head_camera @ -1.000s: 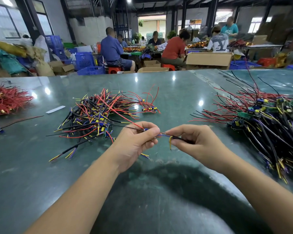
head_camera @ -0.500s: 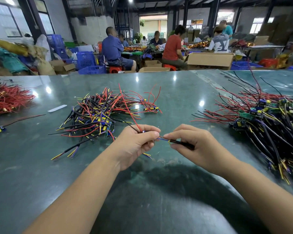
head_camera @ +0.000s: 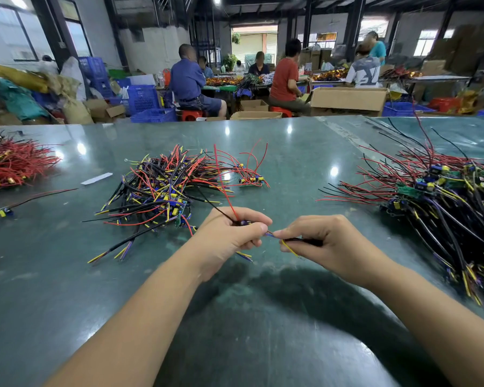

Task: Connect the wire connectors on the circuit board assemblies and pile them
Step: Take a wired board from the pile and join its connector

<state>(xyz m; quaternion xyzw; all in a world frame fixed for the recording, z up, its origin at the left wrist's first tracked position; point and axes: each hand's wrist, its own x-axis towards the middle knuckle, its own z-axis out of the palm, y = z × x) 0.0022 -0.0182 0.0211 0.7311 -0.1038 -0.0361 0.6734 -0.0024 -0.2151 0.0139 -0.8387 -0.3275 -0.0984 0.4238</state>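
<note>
Left hand (head_camera: 229, 233) grips a small board's wires (head_camera: 227, 196), steadying them. Right hand (head_camera: 323, 241) pinches a black cable (head_camera: 305, 241) just beside, tips meeting for joining.

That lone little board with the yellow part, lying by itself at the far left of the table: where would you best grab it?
Probably by the small board itself, pinched from above across its short sides. It lies flat on the table, apart from the piles, so nothing blocks the fingers. Its red and black wires trail away to the right; pulling on those would likely drag it and strain the joints.
</note>
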